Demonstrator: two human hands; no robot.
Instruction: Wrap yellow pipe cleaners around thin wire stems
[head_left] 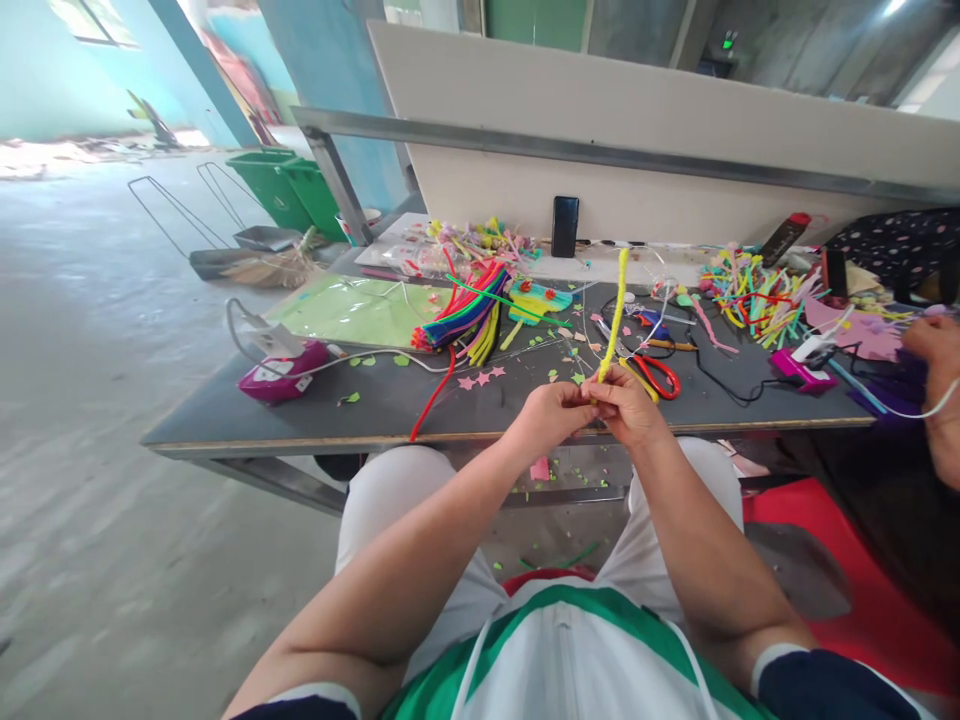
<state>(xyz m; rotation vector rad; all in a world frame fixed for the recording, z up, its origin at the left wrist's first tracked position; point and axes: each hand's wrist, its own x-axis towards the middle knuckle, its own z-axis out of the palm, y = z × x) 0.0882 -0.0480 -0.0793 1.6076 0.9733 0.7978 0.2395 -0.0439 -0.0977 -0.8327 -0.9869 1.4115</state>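
A yellow pipe cleaner [618, 305] stands upright from between my two hands, its lower end hidden by my fingers. My left hand [556, 412] pinches near its base, fingertips touching those of the other hand. My right hand [627, 402] is closed on the pipe cleaner just above. Close by on the table lie red-handled scissors [658, 377], partly behind my right hand. Farther left is a bundle of coloured pipe cleaners [469, 308], with a green one across it. A single red pipe cleaner [435, 397] reaches the table's front edge.
Pink power strips [279, 374] [802, 370] sit at both ends of the grey table [360, 415], with cords trailing across it. A black phone [565, 227] leans against the back board. Another person's hand [937, 350] is at the right. Paper scraps and star cutouts [480, 378] lie scattered.
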